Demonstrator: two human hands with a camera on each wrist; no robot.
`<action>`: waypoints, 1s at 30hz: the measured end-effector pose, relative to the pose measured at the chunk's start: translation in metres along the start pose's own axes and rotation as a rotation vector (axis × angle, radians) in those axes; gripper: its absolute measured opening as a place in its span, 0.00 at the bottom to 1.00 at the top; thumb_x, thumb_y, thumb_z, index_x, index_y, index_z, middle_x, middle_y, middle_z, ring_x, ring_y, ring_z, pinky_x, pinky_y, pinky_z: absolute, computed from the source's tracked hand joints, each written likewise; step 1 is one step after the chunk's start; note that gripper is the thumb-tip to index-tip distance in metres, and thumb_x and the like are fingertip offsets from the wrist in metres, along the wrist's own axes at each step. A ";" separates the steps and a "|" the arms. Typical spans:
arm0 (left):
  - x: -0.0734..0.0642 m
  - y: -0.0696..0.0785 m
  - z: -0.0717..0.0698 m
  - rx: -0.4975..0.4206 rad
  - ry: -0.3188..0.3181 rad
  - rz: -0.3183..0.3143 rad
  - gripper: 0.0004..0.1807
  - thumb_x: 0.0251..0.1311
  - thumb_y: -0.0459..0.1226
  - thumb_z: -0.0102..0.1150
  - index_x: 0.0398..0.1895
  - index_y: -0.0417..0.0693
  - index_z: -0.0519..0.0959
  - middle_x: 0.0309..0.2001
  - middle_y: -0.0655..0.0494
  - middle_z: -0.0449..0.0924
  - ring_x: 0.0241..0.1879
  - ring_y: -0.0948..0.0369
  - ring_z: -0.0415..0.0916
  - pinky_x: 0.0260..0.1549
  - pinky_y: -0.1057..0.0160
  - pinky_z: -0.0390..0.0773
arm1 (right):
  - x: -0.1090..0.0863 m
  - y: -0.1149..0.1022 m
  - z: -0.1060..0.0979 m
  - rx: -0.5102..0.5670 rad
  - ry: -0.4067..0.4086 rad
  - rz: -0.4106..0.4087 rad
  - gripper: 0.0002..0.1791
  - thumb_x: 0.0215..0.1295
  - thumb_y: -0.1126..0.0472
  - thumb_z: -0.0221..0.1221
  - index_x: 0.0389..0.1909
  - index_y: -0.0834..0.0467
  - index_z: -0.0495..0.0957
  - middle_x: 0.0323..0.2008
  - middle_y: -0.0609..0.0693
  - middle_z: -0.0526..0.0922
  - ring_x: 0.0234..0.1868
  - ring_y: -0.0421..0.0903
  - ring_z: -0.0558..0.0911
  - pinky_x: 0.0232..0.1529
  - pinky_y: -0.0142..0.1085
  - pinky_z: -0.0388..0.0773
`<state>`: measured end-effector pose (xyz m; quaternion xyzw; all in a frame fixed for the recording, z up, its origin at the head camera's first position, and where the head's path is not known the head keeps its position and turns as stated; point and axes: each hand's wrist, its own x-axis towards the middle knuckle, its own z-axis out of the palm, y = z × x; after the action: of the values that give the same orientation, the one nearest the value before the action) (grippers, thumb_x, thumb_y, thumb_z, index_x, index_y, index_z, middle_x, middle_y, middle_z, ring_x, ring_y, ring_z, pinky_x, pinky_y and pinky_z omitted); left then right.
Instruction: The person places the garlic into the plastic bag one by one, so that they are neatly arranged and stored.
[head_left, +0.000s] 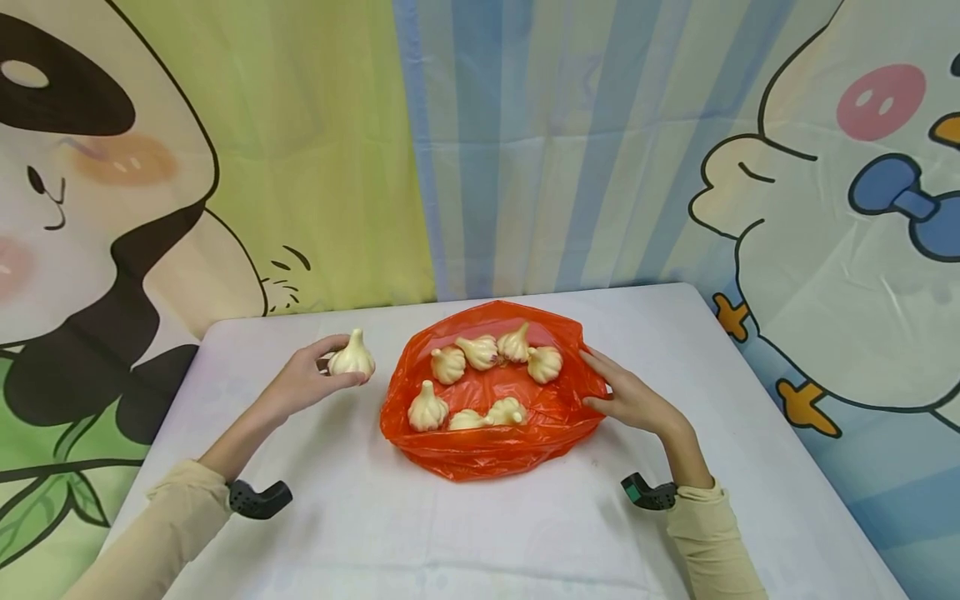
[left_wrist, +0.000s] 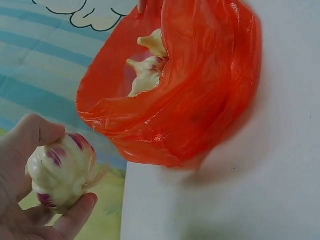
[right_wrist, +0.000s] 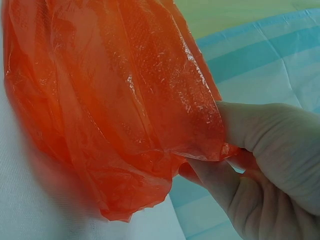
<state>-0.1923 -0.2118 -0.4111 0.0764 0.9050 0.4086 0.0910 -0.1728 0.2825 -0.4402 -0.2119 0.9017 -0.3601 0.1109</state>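
Note:
My left hand (head_left: pixel 307 381) grips a garlic bulb (head_left: pixel 352 356) above the table, left of the bag, with its stem pointing up. Close up in the left wrist view, this garlic bulb (left_wrist: pixel 62 172) is cream with purple patches and sits between thumb and fingers. A red plastic bag (head_left: pixel 480 458) lies with its mouth spread wide. Several more garlic bulbs are inside: a row at the back, including one garlic bulb (head_left: pixel 544 364) at the right, and others along the front, with one garlic bulb (head_left: pixel 427 408) upright. At the bag's right rim, my right hand (head_left: pixel 633 398) pinches the plastic.
The bag stands on a table with a white cloth (head_left: pixel 337 525). Behind the table's far edge hangs a printed curtain (head_left: pixel 525 150) with cartoon animals. A dark wrist device (head_left: pixel 258 500) sticks out from the left forearm, and a similar device (head_left: pixel 648 492) from the right one.

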 end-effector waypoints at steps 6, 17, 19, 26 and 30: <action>-0.002 0.002 0.004 -0.031 -0.019 0.002 0.37 0.55 0.52 0.68 0.67 0.50 0.70 0.65 0.45 0.71 0.44 0.50 0.78 0.37 0.62 0.76 | -0.001 0.000 0.001 -0.009 0.001 0.002 0.42 0.64 0.65 0.61 0.74 0.64 0.51 0.76 0.64 0.48 0.72 0.66 0.59 0.60 0.56 0.73; -0.003 0.005 0.011 -0.117 -0.030 0.015 0.38 0.58 0.54 0.64 0.70 0.54 0.66 0.68 0.49 0.69 0.48 0.51 0.83 0.52 0.50 0.78 | -0.001 0.000 0.000 -0.016 -0.006 0.019 0.42 0.64 0.64 0.61 0.75 0.64 0.51 0.76 0.64 0.48 0.73 0.66 0.58 0.59 0.55 0.74; -0.003 0.006 0.012 -0.129 -0.040 0.044 0.37 0.59 0.53 0.63 0.71 0.53 0.65 0.69 0.49 0.68 0.49 0.50 0.82 0.52 0.52 0.79 | -0.001 0.000 0.000 -0.020 -0.004 0.020 0.42 0.64 0.64 0.61 0.75 0.63 0.51 0.76 0.64 0.48 0.73 0.66 0.58 0.60 0.55 0.73; -0.006 0.011 0.015 -0.144 -0.044 0.070 0.36 0.59 0.51 0.64 0.70 0.52 0.67 0.70 0.49 0.67 0.52 0.48 0.80 0.51 0.57 0.81 | -0.001 0.000 0.000 -0.014 -0.004 0.018 0.42 0.65 0.64 0.61 0.75 0.63 0.51 0.76 0.64 0.48 0.73 0.66 0.58 0.59 0.55 0.74; -0.007 0.014 0.016 -0.154 -0.024 0.047 0.34 0.58 0.50 0.66 0.67 0.54 0.70 0.68 0.49 0.70 0.52 0.47 0.81 0.52 0.49 0.80 | 0.000 0.000 0.000 -0.021 -0.005 0.020 0.42 0.64 0.64 0.61 0.75 0.63 0.51 0.76 0.64 0.48 0.73 0.66 0.58 0.60 0.55 0.73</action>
<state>-0.1806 -0.1923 -0.4102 0.0953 0.8675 0.4782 0.0981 -0.1725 0.2826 -0.4400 -0.2051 0.9071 -0.3491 0.1146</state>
